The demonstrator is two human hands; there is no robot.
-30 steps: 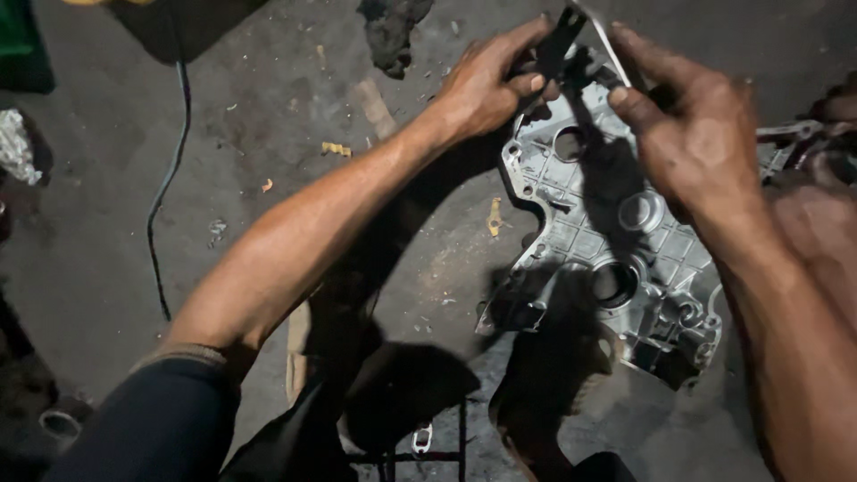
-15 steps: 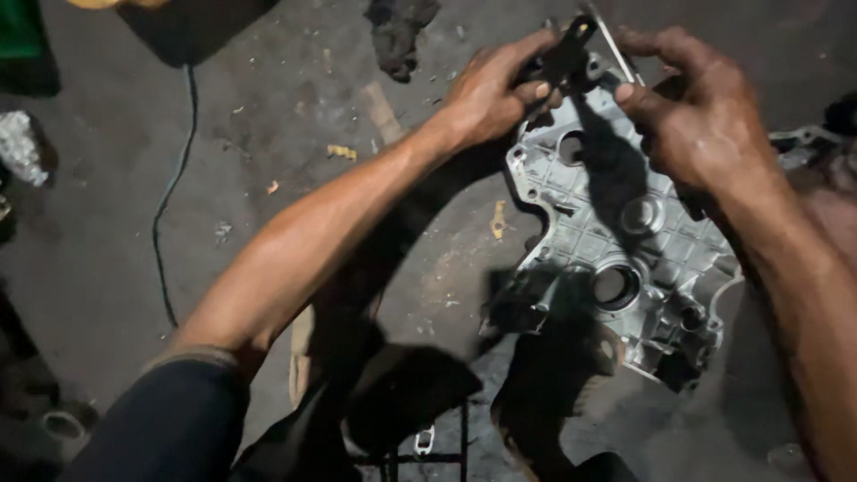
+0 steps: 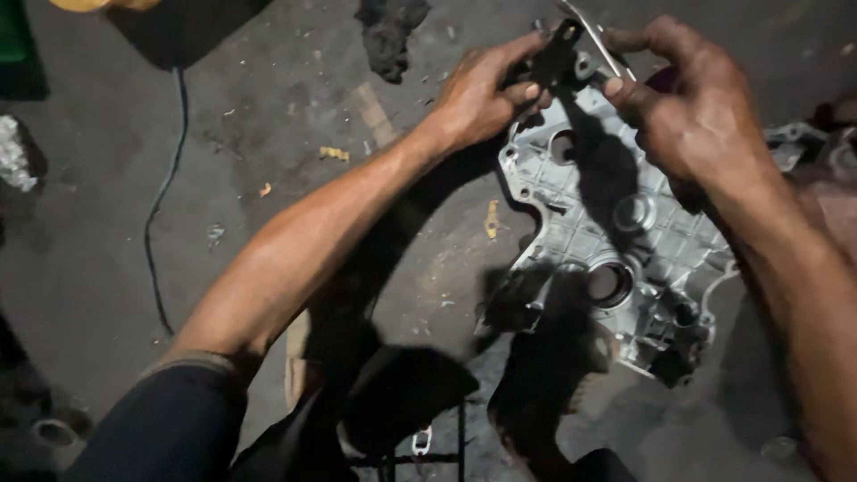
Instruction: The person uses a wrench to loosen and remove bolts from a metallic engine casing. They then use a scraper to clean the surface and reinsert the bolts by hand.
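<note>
A cast aluminium engine cover (image 3: pixel 616 241) with round holes and ribbing lies on the grey concrete floor. Above its far end both my hands meet around a small dark metal bracket (image 3: pixel 558 55). My left hand (image 3: pixel 482 89) pinches the bracket from the left with thumb and fingers. My right hand (image 3: pixel 692 98) grips it from the right, and a thin shiny metal strip (image 3: pixel 596 40) sticks up between the fingers. The underside of the bracket is hidden by my fingers.
A black cable (image 3: pixel 161 205) runs down the floor at the left. A dark rag (image 3: pixel 388 36) lies at the top. Crumpled foil (image 3: pixel 13 152) sits at the left edge. A black metal stool frame (image 3: pixel 420 455) is at the bottom, between my legs.
Both hands have stayed together on the bracket and drifted slightly up and right in the view. The engine cover has not moved on the floor.
</note>
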